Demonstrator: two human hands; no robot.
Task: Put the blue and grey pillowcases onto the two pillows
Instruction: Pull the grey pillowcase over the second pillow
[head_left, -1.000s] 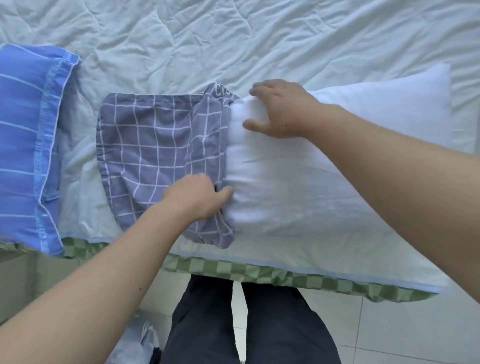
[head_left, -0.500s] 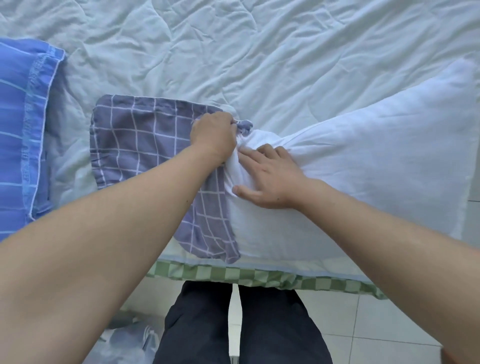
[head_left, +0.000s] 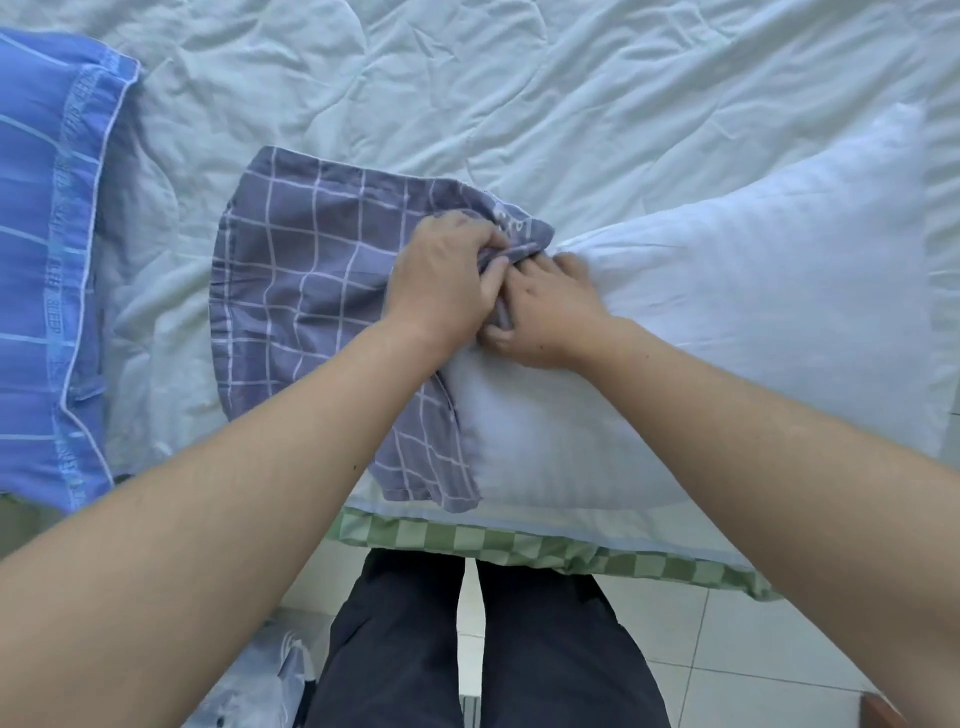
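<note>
1. The grey checked cotton pillowcase lies at the middle of the pale quilted bed cover, with the plump white fabric pillow running off toward 3 o'clock from it. Only the pillow's left end is inside the case.
2. The left hand has its fingers curled round a bunched fold of the case's open hem. The right hand, touching it on the 3 o'clock side, pinches the same hem against the pillow's corner.
3. Handling, as a judgement: the case is thin, limp and light, and will bunch rather than slide. The pillow is soft and bulky and will squash at the corners. The hem at the mouth, one hand on each side, looks the best hold.
4. The pillow's long axis runs 9 to 3 o'clock, tilted slightly toward 2. The case's mouth faces 3 o'clock and its closed end 9 o'clock.
5. The blue striped pillowcase lies at 9 o'clock, well apart, seemingly already filled.
</note>
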